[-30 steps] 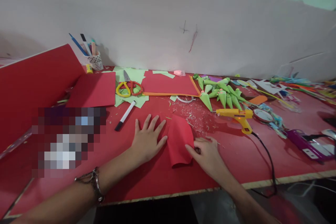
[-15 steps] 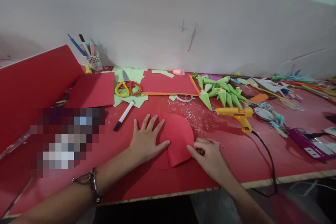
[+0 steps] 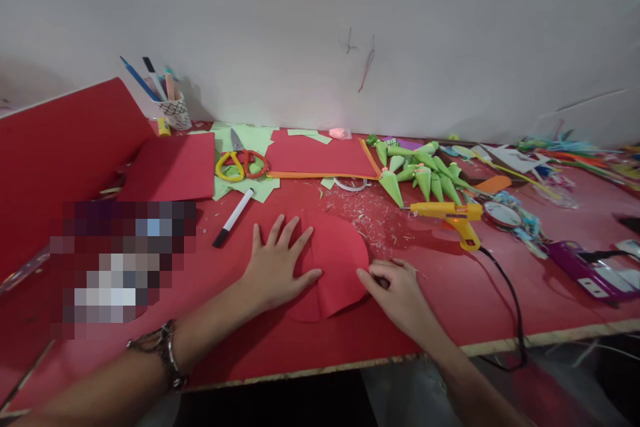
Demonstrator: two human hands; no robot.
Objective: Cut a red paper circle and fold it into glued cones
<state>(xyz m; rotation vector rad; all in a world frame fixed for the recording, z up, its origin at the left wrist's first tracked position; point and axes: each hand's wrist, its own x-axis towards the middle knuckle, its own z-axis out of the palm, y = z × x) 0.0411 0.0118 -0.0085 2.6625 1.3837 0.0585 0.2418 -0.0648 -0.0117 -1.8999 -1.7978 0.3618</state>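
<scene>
Clock positions are taken from the red paper, with twelve at the wall. The wall [image 3: 240, 27] stands at twelve, behind the red desk [image 3: 455, 310]. A large red board [image 3: 60, 140] leans at ten, at the desk's far left. The rounded red paper [image 3: 343, 253] lies on the desk between both hands, creased down its length, its three o'clock part slightly raised. The left hand [image 3: 277, 267] lies palm down at nine, fingers spread, thumb on the paper; its grip is wide and holds nothing. The right hand [image 3: 395, 290] is at three, fingers curled; its grip is narrow, thumb and fingers pinching the paper's edge. Green cones [image 3: 423, 180] lie heaped between one and two. A purple power strip [image 3: 585, 273] sits well apart at three. A yellow glue gun [image 3: 453, 215] rests at two, nozzle pointing to nine. Scissors [image 3: 233, 175] lie between ten and eleven, on green scraps [image 3: 260, 190]. A capped marker [image 3: 235, 217] lies at ten.
</scene>
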